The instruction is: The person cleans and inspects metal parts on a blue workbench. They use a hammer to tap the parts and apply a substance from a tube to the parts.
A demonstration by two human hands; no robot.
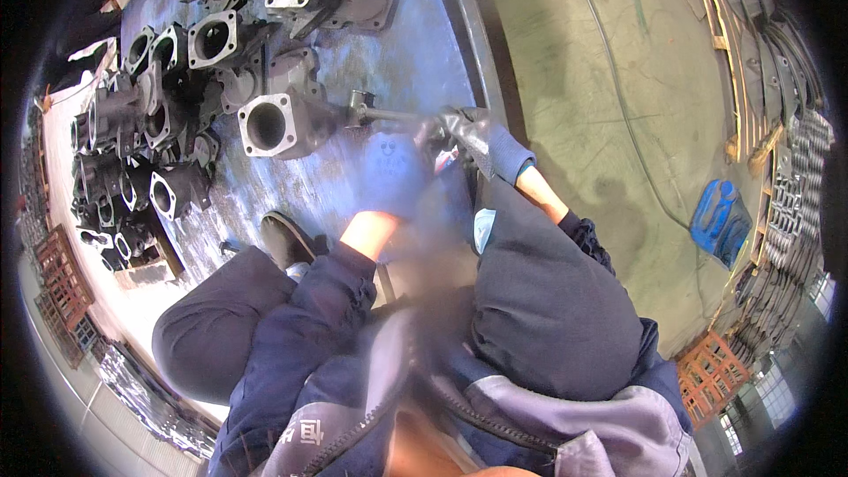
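Note:
My right hand (pixel 473 134), in a blue glove with dark coated fingers, is closed round the handle of a hammer (pixel 389 114). The hammer's head points left, beside a dark flanged metal casting (pixel 274 126) with a square machined face and a round bore. My left hand (pixel 390 168), in a similar blue glove, is just below the handle with its back upward. Its dark fingers are curled in near my right hand, and what they hold, if anything, is hidden. A small white and red piece (pixel 445 160) shows between the hands.
Several similar castings (pixel 214 39) crowd the blue worktop (pixel 265 190) at left and far left. A dark raised rail (pixel 473 26) edges the worktop on the right. Beyond it lie a cable (pixel 609 49) on the floor, a blue plastic piece (pixel 720 223) and stacked metal parts (pixel 786 203).

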